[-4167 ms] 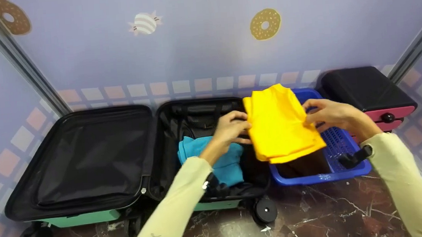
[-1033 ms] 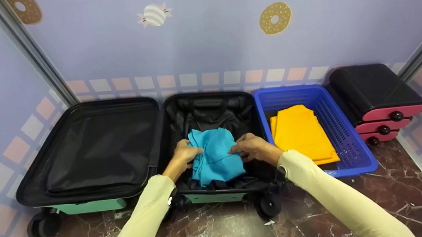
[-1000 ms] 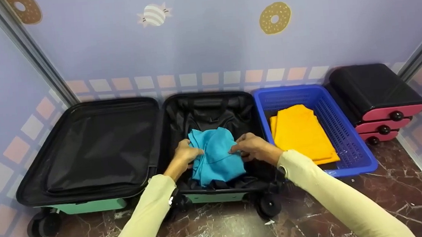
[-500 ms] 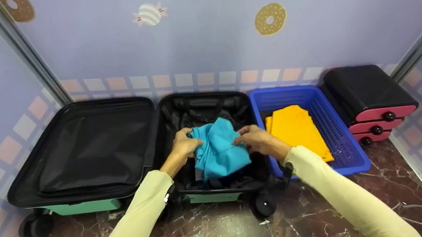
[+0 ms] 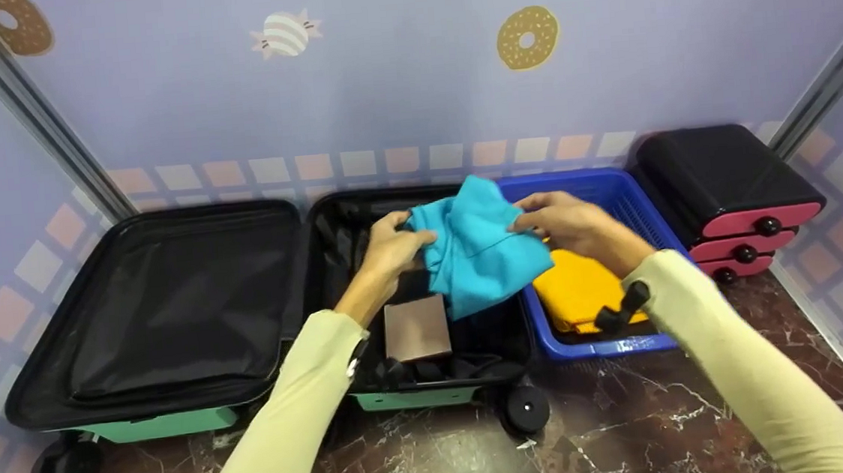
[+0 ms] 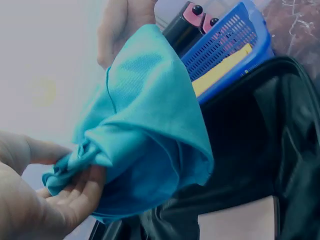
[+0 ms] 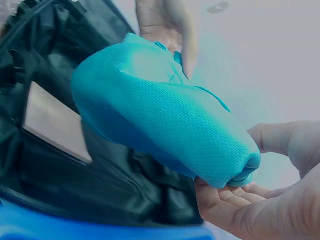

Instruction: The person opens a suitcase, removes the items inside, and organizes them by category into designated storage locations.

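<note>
Change: blue cloth [image 5: 479, 251] is now lifted out of the suitcase [image 5: 330, 221], toward the blue basket [image 5: 611, 346].
Grip: pinched by left hand [image 5: 390, 245] and right hand [image 5: 567, 223].
Uncovered: brown box [image 5: 417, 329] in the suitcase.
Meaning: transfer seemingly underway.

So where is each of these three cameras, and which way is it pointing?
Head: on the head, looking down at the open suitcase, blue basket and both sleeved arms.
Left wrist: beside the left hand, facing the teal cloth and basket.
Right wrist: beside the right hand, facing the suitcase interior.
All three show the teal cloth held by both hands.
</note>
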A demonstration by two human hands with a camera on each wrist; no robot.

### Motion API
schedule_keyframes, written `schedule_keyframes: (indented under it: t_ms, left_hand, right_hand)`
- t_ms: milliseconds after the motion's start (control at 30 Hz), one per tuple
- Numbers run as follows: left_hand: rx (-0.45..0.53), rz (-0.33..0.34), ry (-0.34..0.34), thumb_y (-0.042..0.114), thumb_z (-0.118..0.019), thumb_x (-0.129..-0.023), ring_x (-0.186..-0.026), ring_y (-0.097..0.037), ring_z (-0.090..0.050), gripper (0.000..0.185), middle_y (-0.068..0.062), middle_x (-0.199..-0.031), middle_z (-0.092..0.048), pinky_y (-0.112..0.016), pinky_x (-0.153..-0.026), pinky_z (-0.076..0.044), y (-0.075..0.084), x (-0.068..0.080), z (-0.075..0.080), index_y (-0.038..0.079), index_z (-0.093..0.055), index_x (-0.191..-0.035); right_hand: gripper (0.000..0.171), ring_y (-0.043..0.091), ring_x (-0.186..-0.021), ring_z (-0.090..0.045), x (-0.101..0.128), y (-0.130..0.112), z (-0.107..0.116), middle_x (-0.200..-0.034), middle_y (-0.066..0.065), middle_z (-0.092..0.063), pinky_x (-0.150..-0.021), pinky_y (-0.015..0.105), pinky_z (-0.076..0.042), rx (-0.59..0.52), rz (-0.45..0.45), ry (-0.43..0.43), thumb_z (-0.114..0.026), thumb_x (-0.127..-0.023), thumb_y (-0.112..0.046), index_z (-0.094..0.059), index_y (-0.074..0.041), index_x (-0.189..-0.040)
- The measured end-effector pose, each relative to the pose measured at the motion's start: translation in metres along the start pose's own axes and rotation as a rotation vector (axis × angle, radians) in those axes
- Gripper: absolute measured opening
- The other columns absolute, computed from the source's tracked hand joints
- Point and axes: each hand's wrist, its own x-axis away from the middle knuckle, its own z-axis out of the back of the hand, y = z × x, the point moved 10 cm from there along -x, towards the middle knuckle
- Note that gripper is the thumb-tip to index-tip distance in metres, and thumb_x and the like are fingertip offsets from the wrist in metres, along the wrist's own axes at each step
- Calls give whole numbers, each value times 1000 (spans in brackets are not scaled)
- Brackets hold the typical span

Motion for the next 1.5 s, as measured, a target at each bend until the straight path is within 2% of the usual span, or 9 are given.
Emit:
schedule_keyframes:
  t_ms: [133, 333, 600, 700, 800, 900, 967, 1067, 1500]
  left_hand:
    - [75, -28, -46, 4, -67, -89, -97, -21, -64, 66, -18, -130, -59, -36, -84, -60, 11, -4, -25, 3, -37, -148]
    - [89, -73, -119, 5, -67, -90, -91, -18, -64, 62, -18, -126, -62, -29, -74, -59, 22, -7, -63, 2, -40, -146]
    - [199, -106, -149, -2, -67, -88, -93, -22, -66, 60, -22, -126, -63, -33, -79, -61, 23, -13, -102, -2, -43, -143]
    - [243, -132, -189, -3, -67, -88, -101, -27, -67, 62, -24, -129, -61, -36, -85, -60, 24, -14, -115, -1, -40, -144]
    - [173, -102, -241, 6, -67, -91, -121, -31, -60, 71, -23, -145, -48, -42, -99, -54, 17, -12, -123, 5, -30, -151]
    - [38, -38, -272, 20, -65, -95, -137, -31, -46, 78, -18, -158, -30, -48, -110, -44, 5, -9, -123, 13, -19, -157]
    - [-41, -11, -263, 27, -64, -95, -141, -31, -41, 78, -15, -161, -24, -50, -112, -42, -1, -8, -116, 17, -17, -158]
    - [-63, -1, -234, 29, -62, -96, -141, -29, -41, 75, -16, -158, -30, -49, -112, -42, -4, -8, -106, 17, -21, -157]
    - [-32, 15, -169, 26, -55, -100, -134, -35, -49, 60, -17, -149, -45, -41, -101, -53, -6, -6, -77, 14, -31, -153]
  right_hand:
    - [41, 10, -82, -62, 13, -4, 29, -102, 1, -58, -78, 26, -56, 7, 8, -7, -64, -94, -13, -46, -4, -130]
    - [44, 11, -87, -66, 32, -8, 67, -102, 0, -62, -80, 27, -58, 38, 22, -9, -63, -95, -14, -40, -4, -132]
    - [47, 9, -91, -65, 48, -2, 102, -105, -2, -61, -82, 27, -59, 87, 17, 8, -63, -96, -16, -39, -4, -135]
    - [48, 8, -90, -65, 50, 2, 116, -104, -4, -61, -82, 26, -59, 82, 19, 38, -62, -96, -16, -38, -4, -136]
    - [62, 8, -91, -65, 52, 8, 131, -108, -1, -60, -84, 28, -59, 138, 10, 87, -62, -97, -22, -29, -3, -146]
    - [82, 12, -100, -64, 53, 18, 140, -129, 21, -55, -91, 39, -58, 242, -19, 110, -59, -98, -33, -10, 0, -154]
    - [89, 17, -108, -61, 52, 25, 142, -143, 32, -42, -98, 46, -54, 277, -38, 102, -56, -99, -39, -1, 2, -155]
    - [90, 23, -119, -58, 50, 33, 141, -153, 32, -30, -105, 51, -48, 273, -62, 87, -54, -99, -43, 0, 3, -155]
    - [75, 22, -115, -63, 33, 32, 112, -150, 26, -38, -101, 48, -52, 216, -54, 30, -48, -103, -40, -11, 0, -155]
